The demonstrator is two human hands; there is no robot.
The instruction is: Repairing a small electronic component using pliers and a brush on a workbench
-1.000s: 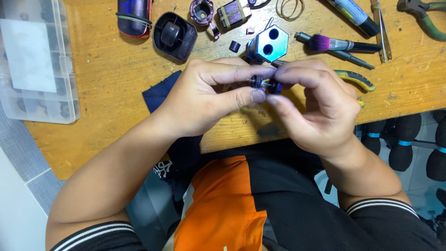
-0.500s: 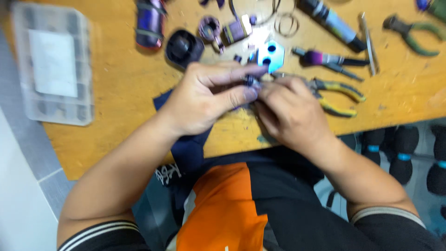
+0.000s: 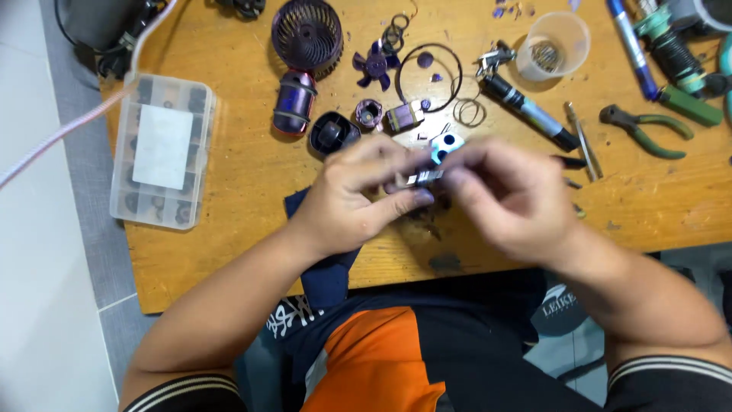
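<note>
Both hands meet over the front of a wooden table (image 3: 244, 198). My left hand (image 3: 354, 202) and my right hand (image 3: 511, 198) pinch one small dark part (image 3: 423, 178) between their fingertips; motion blur hides its shape. Just behind the fingers lies a pale blue block with round holes (image 3: 444, 145). A dark blue cloth (image 3: 324, 275) lies under my left wrist and hangs over the table edge.
Purple fan pieces lie behind: a round grille (image 3: 307, 34), a blade wheel (image 3: 375, 65), a cylindrical body (image 3: 293, 103), a black cap (image 3: 333, 133). A clear parts box (image 3: 162, 149) is at left. A plastic cup (image 3: 553, 44), pen-shaped tool (image 3: 530, 113) and green pliers (image 3: 644, 130) at right.
The view has pulled back and shifted, so more of the table's far side shows. Both hands stay together on the small part, with my right hand now blurred by movement.
</note>
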